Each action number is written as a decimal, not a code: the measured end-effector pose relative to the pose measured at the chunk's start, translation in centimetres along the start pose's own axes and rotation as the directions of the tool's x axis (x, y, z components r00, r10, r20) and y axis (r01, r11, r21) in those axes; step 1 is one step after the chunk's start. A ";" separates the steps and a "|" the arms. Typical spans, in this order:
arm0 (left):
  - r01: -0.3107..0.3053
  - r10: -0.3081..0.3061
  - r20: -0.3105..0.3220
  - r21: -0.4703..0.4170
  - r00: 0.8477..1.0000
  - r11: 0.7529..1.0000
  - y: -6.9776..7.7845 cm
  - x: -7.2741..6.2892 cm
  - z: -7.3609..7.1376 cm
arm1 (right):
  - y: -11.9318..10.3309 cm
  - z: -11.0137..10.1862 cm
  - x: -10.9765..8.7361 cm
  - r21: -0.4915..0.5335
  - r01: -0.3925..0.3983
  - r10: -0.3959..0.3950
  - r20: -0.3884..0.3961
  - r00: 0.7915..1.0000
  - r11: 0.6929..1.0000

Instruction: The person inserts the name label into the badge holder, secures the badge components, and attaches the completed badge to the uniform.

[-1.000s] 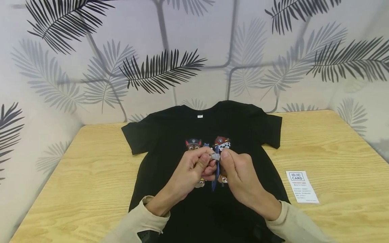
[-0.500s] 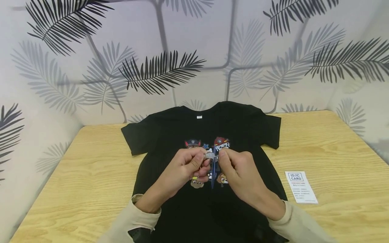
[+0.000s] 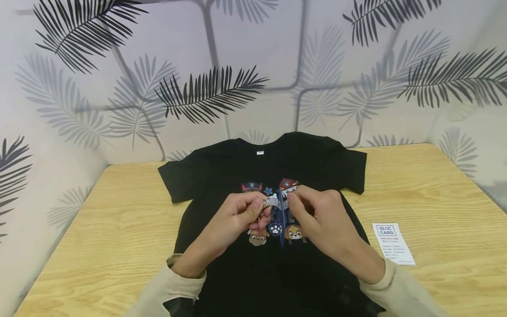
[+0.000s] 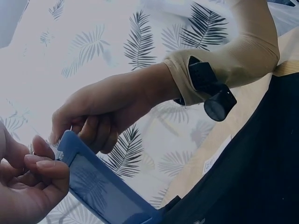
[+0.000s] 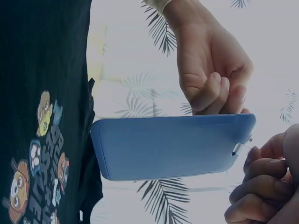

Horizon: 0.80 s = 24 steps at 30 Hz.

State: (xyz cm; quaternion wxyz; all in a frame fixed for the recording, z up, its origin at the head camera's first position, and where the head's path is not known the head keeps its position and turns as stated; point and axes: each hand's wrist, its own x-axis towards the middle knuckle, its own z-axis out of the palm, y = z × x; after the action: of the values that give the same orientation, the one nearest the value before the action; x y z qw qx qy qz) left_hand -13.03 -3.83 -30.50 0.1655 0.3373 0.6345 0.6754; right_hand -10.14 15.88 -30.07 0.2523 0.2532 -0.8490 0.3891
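Note:
In the head view, a blue badge holder (image 3: 282, 224) hangs edge-on above a black T-shirt (image 3: 253, 277) with printed cartoon dogs. A short translucent badge strap (image 3: 272, 202) runs by the holder's top edge, with part of it showing on either side. My left hand (image 3: 241, 213) pinches the strap's left end between thumb and forefinger. The right hand (image 3: 318, 215) pinches its other end. From the right wrist, the badge holder (image 5: 173, 147) appears broadside, with a slot at its strap end. My fingers partly hide the strap's ends.
Beneath the T-shirt is a wooden table (image 3: 111, 229). A white printed card (image 3: 393, 244) lies on it, right of the shirt. Leaf-patterned fabric (image 3: 253, 53) rises behind the table's back edge.
The hands have drawn slightly apart, the left moving left and the right moving right. More of the strap shows now, on both sides of the badge holder.

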 end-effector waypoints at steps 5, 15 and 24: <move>0.008 -0.008 -0.004 0.051 1.000 0.999 0.2 -0.1 -0.1 | 0.3 -0.3 0.1 -0.017 0.009 -0.009 -0.010 1.000 1.000; 0.098 -0.095 -0.022 0.212 0.995 0.972 1.9 -0.9 -0.8 | 0.4 -0.9 0.5 0.107 -0.086 0.085 0.012 0.996 0.990; 0.086 -0.076 -0.057 0.205 0.995 0.975 2.5 -1.2 -0.8 | 0.3 -1.1 0.5 0.194 -0.152 0.126 0.139 0.982 0.969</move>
State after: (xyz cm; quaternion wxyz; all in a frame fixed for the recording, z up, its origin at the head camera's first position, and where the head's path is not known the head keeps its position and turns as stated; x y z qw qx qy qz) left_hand -12.24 -5.58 -28.30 0.1415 0.3100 0.7186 0.6062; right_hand -10.49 16.80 -29.30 0.1430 0.2414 -0.8347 0.4739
